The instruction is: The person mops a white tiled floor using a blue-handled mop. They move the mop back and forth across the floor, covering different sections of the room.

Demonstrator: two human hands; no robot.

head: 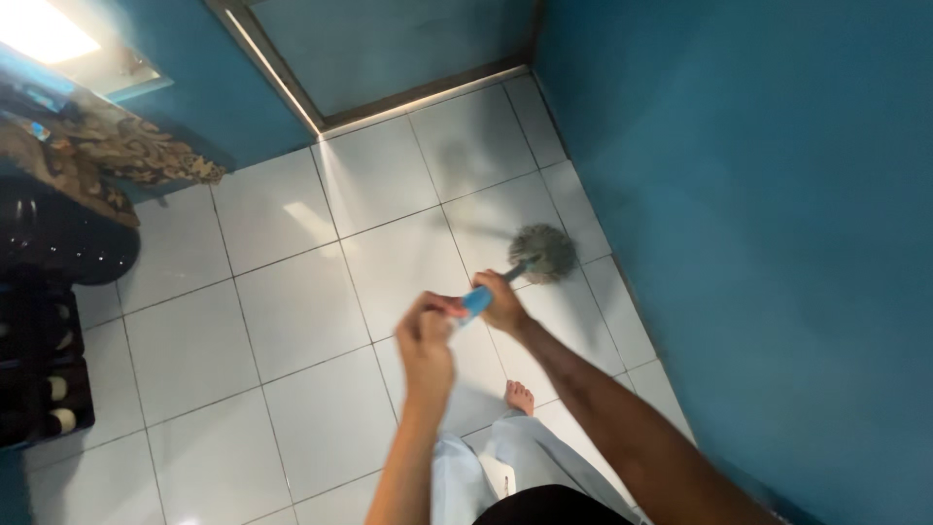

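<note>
While both hands grip it, the blue-handled mop with a grey stringy head slants down toward the white square-tiled floor. Left hand fisted tight around the upper end of the handle, fingers fully curled, motion-blurred. Right hand closed around the shaft just below it, nearer the head. The 2 hands sit close together, a short blue stretch of handle showing between them. Grey mop head rests on the tiles near the teal painted wall on the right, just short of the wall base, and well below the grey metal-framed door at the top. Head looks blurred; exact shape can't tell. Bare foot on the floor under the right forearm, pale blue trouser legs below that. Left side: patterned brown cloth draped over something dark, black rounded container under it, dark rack with bottles below. All well apart from the mop. Bright streak of light falls on the tiles from the door edge.
</note>
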